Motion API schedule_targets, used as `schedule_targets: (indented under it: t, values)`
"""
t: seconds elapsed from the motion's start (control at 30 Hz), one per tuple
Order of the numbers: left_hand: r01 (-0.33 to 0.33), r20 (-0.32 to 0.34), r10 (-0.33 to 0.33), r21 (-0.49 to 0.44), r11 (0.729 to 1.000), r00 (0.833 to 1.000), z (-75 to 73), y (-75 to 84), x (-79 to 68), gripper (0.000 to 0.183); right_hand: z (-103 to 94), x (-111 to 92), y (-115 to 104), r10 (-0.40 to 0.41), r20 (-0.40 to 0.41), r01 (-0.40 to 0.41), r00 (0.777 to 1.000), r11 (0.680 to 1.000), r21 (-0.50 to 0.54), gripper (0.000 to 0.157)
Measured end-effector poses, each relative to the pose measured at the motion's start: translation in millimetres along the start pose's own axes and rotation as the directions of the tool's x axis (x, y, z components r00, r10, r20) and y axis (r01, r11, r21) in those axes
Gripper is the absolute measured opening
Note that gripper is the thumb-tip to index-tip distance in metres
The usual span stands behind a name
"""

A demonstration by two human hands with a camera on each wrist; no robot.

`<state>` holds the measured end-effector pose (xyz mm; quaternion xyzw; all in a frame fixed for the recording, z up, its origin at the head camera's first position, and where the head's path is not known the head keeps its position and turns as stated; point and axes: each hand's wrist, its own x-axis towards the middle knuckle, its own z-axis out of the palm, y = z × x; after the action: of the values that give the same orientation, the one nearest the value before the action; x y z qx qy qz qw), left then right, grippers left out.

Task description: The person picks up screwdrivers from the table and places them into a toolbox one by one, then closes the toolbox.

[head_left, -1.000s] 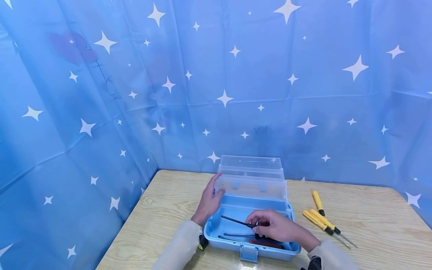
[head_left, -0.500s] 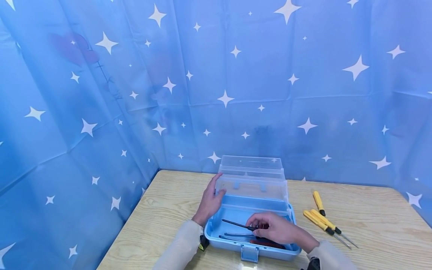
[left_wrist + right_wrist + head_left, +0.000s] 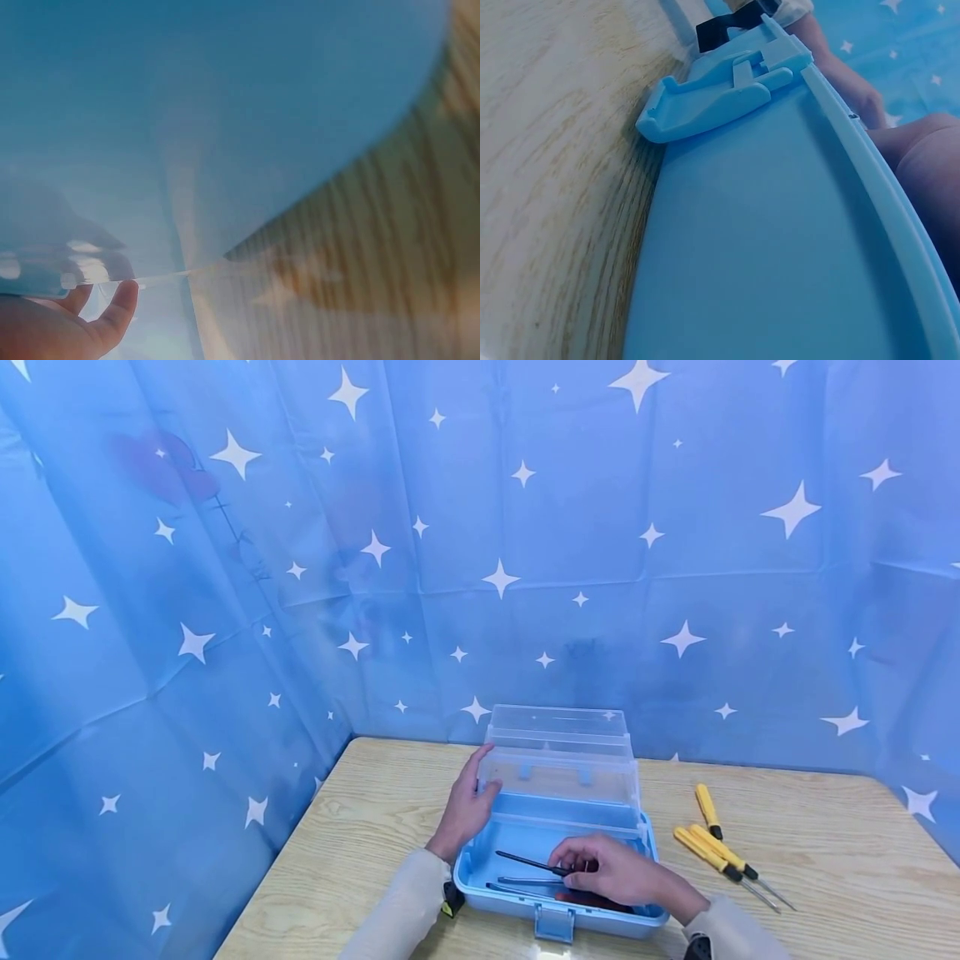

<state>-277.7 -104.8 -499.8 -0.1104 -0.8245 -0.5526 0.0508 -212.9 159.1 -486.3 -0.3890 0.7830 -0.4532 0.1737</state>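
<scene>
A light-blue toolbox (image 3: 502, 903) stands on the table with its clear lid (image 3: 558, 777) swung back. My left hand (image 3: 463, 810) holds the left edge of that lid; the left wrist view shows thumb and fingers (image 3: 116, 311) at the clear rim. Low inside the box, my right hand (image 3: 615, 868) holds a screwdriver with a thin dark shaft (image 3: 525, 861) pointing left, its handle mostly hidden by the fingers. Beneath lie two more screwdrivers, one with a steel shaft (image 3: 531, 882) and one with a red handle (image 3: 594, 902). In the right wrist view, the box wall (image 3: 735, 217) covers most of this hand.
Right of the box, on the wooden table (image 3: 847, 860), lie three yellow-handled screwdrivers (image 3: 707, 808), two of them side by side. The front latch (image 3: 553, 923) hangs down. A blue star-patterned curtain (image 3: 570, 527) encloses the table behind and to the left.
My right hand has sunk slightly into the toolbox with the screwdriver, whose tip is now a little lower and further right. My left hand stays on the lid.
</scene>
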Motion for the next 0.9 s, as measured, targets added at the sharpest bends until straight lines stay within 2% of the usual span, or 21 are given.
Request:
schedule_targets:
  t: [0.9]
  values:
    - [-0.023,-0.004,0.023,0.002,1.0,1.0,0.1,-0.6,0.8,0.055,2.4,0.6,0.5,0.032,0.018,-0.031,0.999,0.999,-0.015,0.018]
